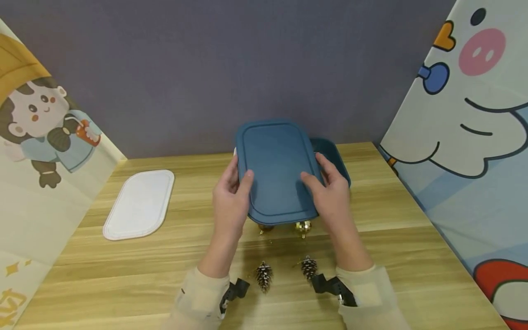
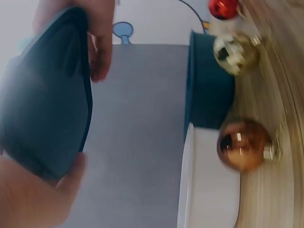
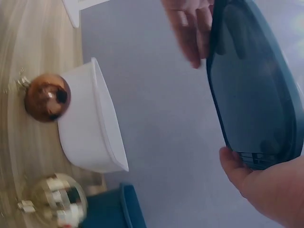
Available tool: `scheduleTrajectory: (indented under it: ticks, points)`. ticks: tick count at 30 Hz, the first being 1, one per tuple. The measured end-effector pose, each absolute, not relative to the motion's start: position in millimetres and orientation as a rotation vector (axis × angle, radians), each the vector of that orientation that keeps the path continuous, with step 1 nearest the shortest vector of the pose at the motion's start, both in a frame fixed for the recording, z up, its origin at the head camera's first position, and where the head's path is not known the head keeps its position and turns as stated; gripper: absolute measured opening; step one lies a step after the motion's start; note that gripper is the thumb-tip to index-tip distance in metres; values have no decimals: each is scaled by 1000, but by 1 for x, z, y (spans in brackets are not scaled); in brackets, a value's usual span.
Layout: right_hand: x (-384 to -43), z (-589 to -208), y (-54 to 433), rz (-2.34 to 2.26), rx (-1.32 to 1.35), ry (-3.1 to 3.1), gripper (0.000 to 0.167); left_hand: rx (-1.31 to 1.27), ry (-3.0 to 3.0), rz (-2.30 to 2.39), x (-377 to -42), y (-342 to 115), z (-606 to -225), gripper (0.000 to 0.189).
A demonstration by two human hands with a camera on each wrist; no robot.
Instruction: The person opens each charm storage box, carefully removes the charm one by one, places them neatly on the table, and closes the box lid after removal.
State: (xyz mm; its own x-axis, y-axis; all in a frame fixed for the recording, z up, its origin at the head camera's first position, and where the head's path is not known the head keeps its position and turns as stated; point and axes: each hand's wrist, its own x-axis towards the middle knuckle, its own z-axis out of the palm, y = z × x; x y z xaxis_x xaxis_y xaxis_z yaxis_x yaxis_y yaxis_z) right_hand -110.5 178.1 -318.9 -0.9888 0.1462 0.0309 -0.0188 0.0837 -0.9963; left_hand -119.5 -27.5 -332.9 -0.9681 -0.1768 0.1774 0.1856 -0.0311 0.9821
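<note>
A blue rounded-rectangular lid (image 1: 280, 169) is held up above the table between both hands. My left hand (image 1: 233, 197) grips its left edge, thumb on the top face and fingers mostly hidden behind. Along the right edge, my right hand (image 1: 332, 192) pinches it in the same way. In the wrist views the lid (image 3: 256, 90) is tilted and clear of the bins. Below stand a white bin (image 3: 88, 126) and a blue bin (image 2: 211, 80), side by side with open tops. From the head view the lid covers most of both bins.
A white lid (image 1: 140, 204) lies flat on the left of the wooden table. Copper (image 2: 242, 145), gold (image 1: 303, 227) and red (image 2: 223, 7) ball ornaments sit before the bins. Two pinecones (image 1: 264, 277) lie nearer, between the forearms. A grey partition (image 1: 206, 78) rises behind.
</note>
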Motion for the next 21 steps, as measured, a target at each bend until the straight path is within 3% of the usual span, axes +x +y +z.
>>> scheduleTrajectory:
  ticks: [4, 9, 15, 21]
  points:
    - [-112, -316, 188, 2041, -147, -2180, 69, -261, -2384, -1938, -122, -30, -336, 105]
    - [-118, -312, 203, 1926, -152, -2304, 75, -501, -2630, -1816, -139, -31, -339, 132]
    - [-135, -307, 225, 1586, -117, -2531, 80, -748, -2848, -1418, -166, -20, -335, 152]
    - [-162, -313, 249, 1357, -96, -2621, 82, -865, -3050, -1115, -199, 1, -337, 156]
